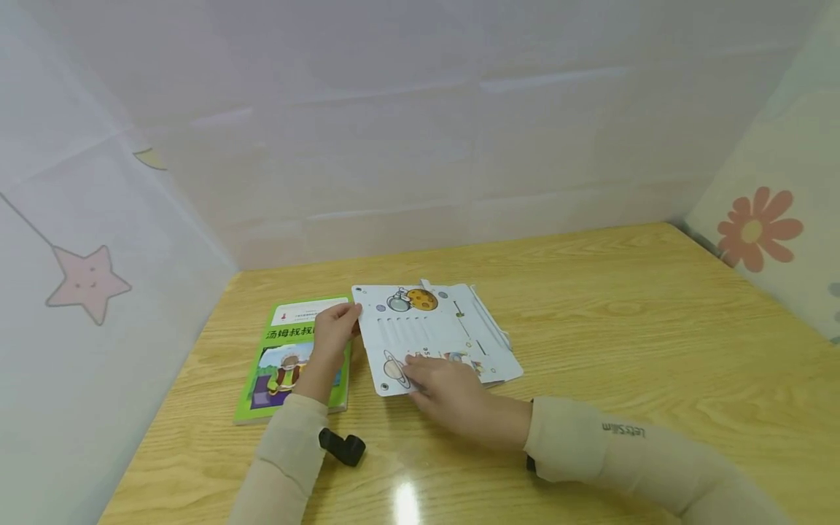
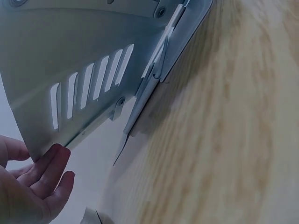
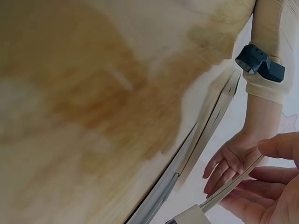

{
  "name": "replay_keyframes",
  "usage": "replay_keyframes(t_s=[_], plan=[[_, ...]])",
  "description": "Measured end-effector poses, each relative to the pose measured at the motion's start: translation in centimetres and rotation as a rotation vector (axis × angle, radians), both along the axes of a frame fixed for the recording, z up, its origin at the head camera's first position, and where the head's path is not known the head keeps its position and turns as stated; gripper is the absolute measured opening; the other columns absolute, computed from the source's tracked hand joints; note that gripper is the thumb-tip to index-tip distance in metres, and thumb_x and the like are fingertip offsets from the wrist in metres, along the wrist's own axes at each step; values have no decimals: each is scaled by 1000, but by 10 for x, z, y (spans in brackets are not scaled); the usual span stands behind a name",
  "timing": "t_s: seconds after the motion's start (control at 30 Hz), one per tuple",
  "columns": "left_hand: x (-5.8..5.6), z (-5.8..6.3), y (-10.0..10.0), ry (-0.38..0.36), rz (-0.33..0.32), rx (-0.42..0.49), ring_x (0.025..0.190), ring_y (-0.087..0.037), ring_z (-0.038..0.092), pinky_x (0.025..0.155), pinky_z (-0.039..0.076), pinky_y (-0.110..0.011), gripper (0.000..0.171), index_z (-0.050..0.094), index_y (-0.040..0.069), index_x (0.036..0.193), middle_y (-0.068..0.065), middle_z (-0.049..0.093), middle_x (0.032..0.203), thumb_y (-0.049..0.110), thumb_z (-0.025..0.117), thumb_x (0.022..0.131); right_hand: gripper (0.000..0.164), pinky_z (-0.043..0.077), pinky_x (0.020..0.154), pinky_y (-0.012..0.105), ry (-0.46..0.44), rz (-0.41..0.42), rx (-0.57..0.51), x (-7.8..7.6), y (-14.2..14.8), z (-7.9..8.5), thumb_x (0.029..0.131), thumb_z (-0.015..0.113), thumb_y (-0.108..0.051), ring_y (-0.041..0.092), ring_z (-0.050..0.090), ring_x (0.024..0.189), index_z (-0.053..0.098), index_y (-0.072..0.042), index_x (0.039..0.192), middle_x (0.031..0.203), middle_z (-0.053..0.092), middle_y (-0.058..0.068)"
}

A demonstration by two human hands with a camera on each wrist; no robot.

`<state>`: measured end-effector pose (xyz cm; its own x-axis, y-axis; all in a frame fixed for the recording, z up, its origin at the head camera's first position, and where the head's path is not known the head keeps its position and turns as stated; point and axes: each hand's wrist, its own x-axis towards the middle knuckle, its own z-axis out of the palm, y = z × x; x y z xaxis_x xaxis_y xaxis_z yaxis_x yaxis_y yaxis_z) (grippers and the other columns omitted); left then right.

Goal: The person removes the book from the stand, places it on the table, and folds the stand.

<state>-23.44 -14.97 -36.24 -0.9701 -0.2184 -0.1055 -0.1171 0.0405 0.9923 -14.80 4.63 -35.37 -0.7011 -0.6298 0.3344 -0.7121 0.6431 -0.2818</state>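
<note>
A white folding book stand (image 1: 442,332), printed with an astronaut and planets, is tilted above the table in the head view. My left hand (image 1: 335,332) pinches its left edge near the far corner. In the left wrist view, the fingers of that hand (image 2: 37,186) lie under the slotted panel (image 2: 32,70), and folded support parts show below the panel. My right hand (image 1: 453,394) grips the near edge. The right wrist view shows the thumb and fingers of that hand (image 3: 275,191) on opposite sides of the thin panel.
A green-bordered picture book (image 1: 289,332) lies on the wooden table (image 1: 623,328), left of the stand and partly under my left arm. Printed sheeting (image 1: 420,131) rises behind the table and at both sides. A black camera mount (image 1: 343,446) sits on the left wrist.
</note>
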Motion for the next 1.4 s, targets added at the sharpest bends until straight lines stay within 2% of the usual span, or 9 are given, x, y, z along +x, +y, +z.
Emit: replay_keyframes(t_s=[0.2,0.43,0.53,0.63,0.8,1.03,1.13,1.3,1.4], plan=[[-1,-2,0,-37,30,-41,77,-18,55,72,47,-29,24,57,-6,103,-17,56,98,10,51,86,31,40,85,35,16,10,51,0,-4,0,79,61,-19,21,52,102,60,-3,105,112,55,10],[-2,-5,0,-72,49,-70,81,-21,56,72,48,-31,26,55,-8,105,-19,55,100,7,52,84,32,40,85,33,24,13,136,0,-8,-1,79,61,-21,21,51,102,60,-4,106,112,55,10],[-2,-5,1,-105,64,-103,80,-21,56,71,48,-31,25,56,-8,104,-20,56,99,6,53,83,32,41,84,33,35,18,160,0,-9,-2,79,61,-21,22,52,101,60,-4,106,111,56,11],[-3,-5,1,-157,77,-156,79,-19,56,66,48,-26,25,57,-6,103,-18,57,97,7,54,83,32,42,83,33,44,29,188,-1,-10,-5,78,62,-20,23,53,100,60,-4,105,110,56,11],[-3,-8,0,-167,59,-235,76,-20,55,65,46,-27,24,57,-8,101,-19,56,95,5,55,81,31,42,82,33,46,44,234,-3,-13,-9,77,62,-19,24,53,99,61,-4,104,109,56,11],[-4,-14,-2,-173,41,-296,61,-14,54,54,45,-23,9,59,-7,81,-17,58,87,2,57,79,24,45,78,33,52,39,305,-5,-18,-11,75,62,-17,24,55,96,63,-6,96,106,58,9],[-4,-16,-2,-173,31,-330,61,-15,55,54,46,-22,10,59,-8,82,-18,58,88,2,57,79,23,46,77,33,44,28,333,-5,-20,-11,75,62,-18,23,55,96,63,-7,96,106,58,7],[-4,-18,-3,-166,5,-452,69,-18,54,54,43,-21,18,61,-7,91,-17,58,89,5,58,78,20,47,73,34,44,19,354,-5,-21,-13,75,61,-17,23,55,95,63,-8,93,105,58,6],[-3,-18,-3,-160,-20,-551,68,-19,51,52,41,-22,15,62,-6,85,-14,58,82,7,59,77,18,48,71,34,68,27,370,-4,-21,-14,78,58,-16,23,55,94,63,-7,93,104,59,6]])
